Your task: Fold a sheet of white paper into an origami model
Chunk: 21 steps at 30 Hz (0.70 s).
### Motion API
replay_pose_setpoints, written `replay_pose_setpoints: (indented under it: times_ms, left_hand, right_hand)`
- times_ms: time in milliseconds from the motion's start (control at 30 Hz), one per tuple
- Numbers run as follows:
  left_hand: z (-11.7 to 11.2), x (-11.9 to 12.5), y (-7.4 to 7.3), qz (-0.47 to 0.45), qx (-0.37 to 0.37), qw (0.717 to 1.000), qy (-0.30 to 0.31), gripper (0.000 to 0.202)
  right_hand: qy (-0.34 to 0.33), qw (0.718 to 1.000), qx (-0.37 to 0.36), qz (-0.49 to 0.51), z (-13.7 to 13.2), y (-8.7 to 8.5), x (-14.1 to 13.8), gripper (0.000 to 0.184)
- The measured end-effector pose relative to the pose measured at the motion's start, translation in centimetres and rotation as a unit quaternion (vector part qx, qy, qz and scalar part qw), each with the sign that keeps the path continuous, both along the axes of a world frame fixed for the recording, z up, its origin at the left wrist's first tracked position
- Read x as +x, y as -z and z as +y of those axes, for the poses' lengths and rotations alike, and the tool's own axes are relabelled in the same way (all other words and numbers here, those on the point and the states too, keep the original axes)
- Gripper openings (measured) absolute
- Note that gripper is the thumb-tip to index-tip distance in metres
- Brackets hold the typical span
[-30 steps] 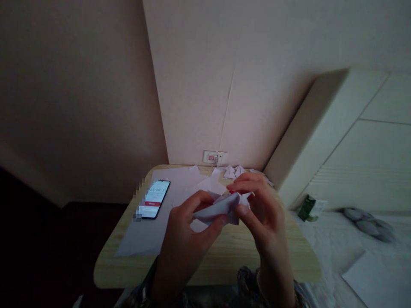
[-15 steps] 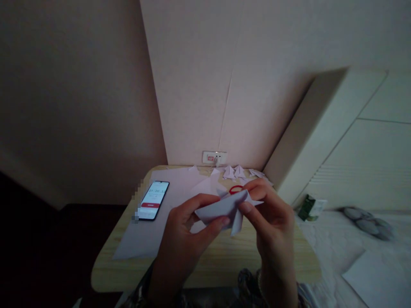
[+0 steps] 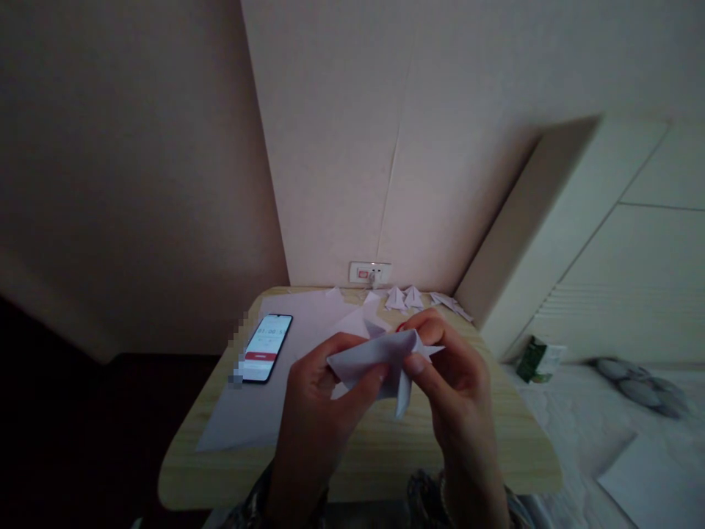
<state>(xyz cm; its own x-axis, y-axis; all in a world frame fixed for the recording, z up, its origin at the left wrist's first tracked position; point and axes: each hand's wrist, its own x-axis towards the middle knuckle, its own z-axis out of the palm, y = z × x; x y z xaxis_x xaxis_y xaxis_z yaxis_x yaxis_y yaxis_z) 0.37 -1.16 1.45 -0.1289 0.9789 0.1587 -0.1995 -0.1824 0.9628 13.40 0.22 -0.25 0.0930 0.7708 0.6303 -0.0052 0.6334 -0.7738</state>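
Two hands, the left hand [image 3: 322, 400] and the right hand [image 3: 460, 382], are clamped on one folded white paper [image 3: 360, 360], held above the table [image 3: 380, 459]. Left thumb presses the near face, fingers behind; right thumb and fingers pinch the opposite end. Long axis: roughly crosswise, the right end slightly higher. A sharp tip points right, beyond the right thumb; a narrow flap hangs downward, toward the person. Beyond the grip, a red object [image 3: 402, 327], mostly hidden, shows by the right fingers. The tabletop is pale, wood-grained and round-cornered. At left, a phone [image 3: 268, 348] with a lit screen lies on a large white sheet [image 3: 236, 422]; small folded pieces [image 3: 395, 299] stand along the far edge. Surroundings: a pale wall [image 3: 335, 147] with a socket [image 3: 370, 273]; at right, a cream panel [image 3: 633, 250], a green-and-white box [image 3: 543, 360] and white bedding [image 3: 573, 419]. Lighting is dim.
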Motion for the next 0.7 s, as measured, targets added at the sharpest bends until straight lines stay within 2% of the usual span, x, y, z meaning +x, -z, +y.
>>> replay_pose_setpoints:
  times_ms: [200, 367, 500, 700]
  left_hand:
    - [-0.3, 0.4, 0.0, -0.041, -0.047, 0.998, -0.025, 0.008]
    - [0.1, 0.0, 0.7, -0.053, -0.01, 0.999, -0.008, 0.009]
    - [0.2, -0.2, 0.6, -0.035, 0.01, 0.999, 0.007, 0.012]
    - [-0.4, 0.3, 0.0, -0.008, -0.017, 0.999, -0.042, 0.009]
  right_hand:
    - [-0.017, 0.999, 0.035, -0.033, 0.0, 0.0, 0.8, 0.025]
    - [-0.048, 0.998, 0.017, -0.042, -0.3, -0.4, 1.6, 0.021]
    - [-0.06, 0.995, 0.008, -0.076, -0.5, -0.7, 2.0, 0.015]
    - [-0.088, 0.992, 0.005, -0.095, -0.3, -0.5, 2.4, 0.015]
